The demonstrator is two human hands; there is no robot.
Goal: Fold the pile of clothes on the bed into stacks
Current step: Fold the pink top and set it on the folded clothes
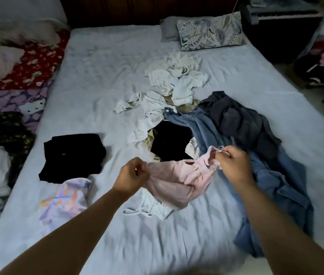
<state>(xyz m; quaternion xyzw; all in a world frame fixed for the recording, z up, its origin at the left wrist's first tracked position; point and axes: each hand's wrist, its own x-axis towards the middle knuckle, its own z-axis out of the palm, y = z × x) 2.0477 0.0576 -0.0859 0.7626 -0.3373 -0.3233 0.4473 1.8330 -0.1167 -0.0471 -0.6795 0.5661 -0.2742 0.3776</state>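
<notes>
On the pale blue bed (101, 62), seen from the head camera, the unfolded pile runs up the right half: a blue denim garment (272, 187) nearest the person, a dark grey garment (240, 120) over its upper part, a black item (170, 144) beside it, and a scatter of white clothes (177, 82) beyond, toward a leaf-print pillow (210, 33).

Both hands are raised over the near edge of the pile. The left hand (132, 176) pinches one edge of a pink garment (179, 176); the right hand (231, 164) pinches the opposite edge, fingers curled on the cloth. The garment hangs slack between them, its lower part resting on a white strappy top (151, 206). Motion blur softens the right hand, so the grip appears to be at a hem or seam, but which one cannot be told.

Left of the hands lies a folded black garment (73, 156), with a pastel patterned piece (66, 197) touching its near edge; these look like the start of the stacks.

Judgement: the step in hand is spreading the pink garment for folding; most of the task remains. Risks: the light cloth may slip from a shallow pinch, it may drag the strappy top along when lifted, and it may be laid crooked on the rumpled sheet.
</notes>
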